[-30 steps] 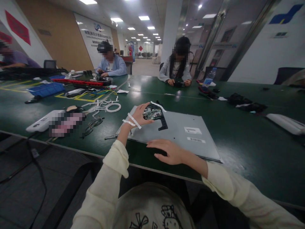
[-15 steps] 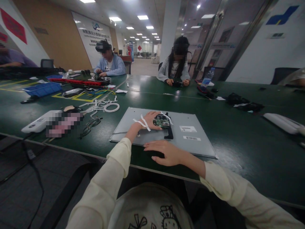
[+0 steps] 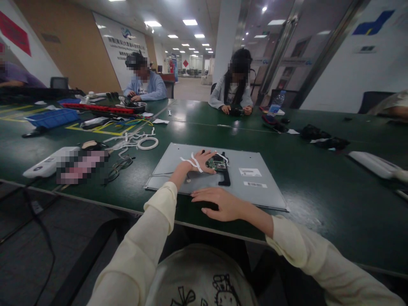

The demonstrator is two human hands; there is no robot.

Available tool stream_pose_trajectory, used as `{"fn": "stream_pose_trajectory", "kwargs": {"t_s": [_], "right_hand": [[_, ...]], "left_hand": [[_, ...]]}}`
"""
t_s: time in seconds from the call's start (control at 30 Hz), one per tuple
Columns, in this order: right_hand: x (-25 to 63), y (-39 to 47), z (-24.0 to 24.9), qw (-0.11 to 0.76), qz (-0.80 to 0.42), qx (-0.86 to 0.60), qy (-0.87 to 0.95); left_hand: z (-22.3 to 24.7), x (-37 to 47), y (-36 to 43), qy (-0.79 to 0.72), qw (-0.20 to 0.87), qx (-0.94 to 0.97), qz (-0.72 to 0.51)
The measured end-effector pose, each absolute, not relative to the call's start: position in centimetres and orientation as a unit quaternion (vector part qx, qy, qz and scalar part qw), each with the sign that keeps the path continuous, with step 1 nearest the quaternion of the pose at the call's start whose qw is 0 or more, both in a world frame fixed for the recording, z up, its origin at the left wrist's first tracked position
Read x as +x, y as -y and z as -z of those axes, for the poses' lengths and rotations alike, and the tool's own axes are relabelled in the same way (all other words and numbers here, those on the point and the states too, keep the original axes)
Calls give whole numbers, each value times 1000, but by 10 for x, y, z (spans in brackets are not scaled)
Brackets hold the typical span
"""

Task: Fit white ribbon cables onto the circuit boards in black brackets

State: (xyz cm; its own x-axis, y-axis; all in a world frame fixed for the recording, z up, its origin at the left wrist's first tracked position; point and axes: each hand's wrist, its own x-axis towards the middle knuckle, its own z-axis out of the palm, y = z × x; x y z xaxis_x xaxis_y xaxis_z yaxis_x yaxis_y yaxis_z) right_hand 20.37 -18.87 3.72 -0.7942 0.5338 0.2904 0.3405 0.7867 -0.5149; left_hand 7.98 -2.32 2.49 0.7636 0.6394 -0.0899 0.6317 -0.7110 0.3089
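A flat grey metal panel (image 3: 264,174), like the back of a display, lies on the green table before me. On its middle sits a green circuit board (image 3: 219,162) in a black bracket (image 3: 225,179). My left hand (image 3: 203,162) rests palm down against the board's left side, fingers spread, covering part of it. White tape strips (image 3: 196,162) lie across the back of that hand. My right hand (image 3: 221,205) is palm down at the panel's front edge, fingers stretched and thumb apart, with dark shadow below it. Two white labels (image 3: 250,172) are on the panel's right.
To the left lie a tape roll (image 3: 147,143), loose white strips (image 3: 127,140), glasses (image 3: 120,168) and a white power bank-like box (image 3: 47,162). A blue tray (image 3: 52,118) is farther back. Two people sit opposite; a water bottle (image 3: 276,103) stands at right.
My left hand has shifted slightly right over the board, its fingers spread wider and the tape strips on it moved. My right hand stays nearly still. The view has turned slightly right.
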Motion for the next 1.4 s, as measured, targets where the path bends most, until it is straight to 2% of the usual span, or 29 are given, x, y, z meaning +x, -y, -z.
{"fn": "stream_pose_trajectory", "kwargs": {"t_s": [0.33, 0.6, 0.83, 1.27, 1.33, 1.4], "right_hand": [[203, 189, -39, 214, -229, -238, 919], [203, 187, -36, 214, -228, -239, 919], [202, 186, -37, 227, -238, -227, 917], [203, 187, -40, 220, -206, -224, 927], [206, 187, -41, 236, -185, -228, 926], [212, 183, -43, 288, -163, -254, 909]], "left_hand": [[-28, 78, 27, -366, 141, 920, -27], [-33, 100, 55, -369, 79, 924, -53], [-21, 135, 68, -453, 32, 876, -165], [-18, 132, 66, -429, 21, 892, -141], [-17, 132, 67, -429, 15, 892, -145], [-17, 131, 67, -429, 9, 891, -147]]}}
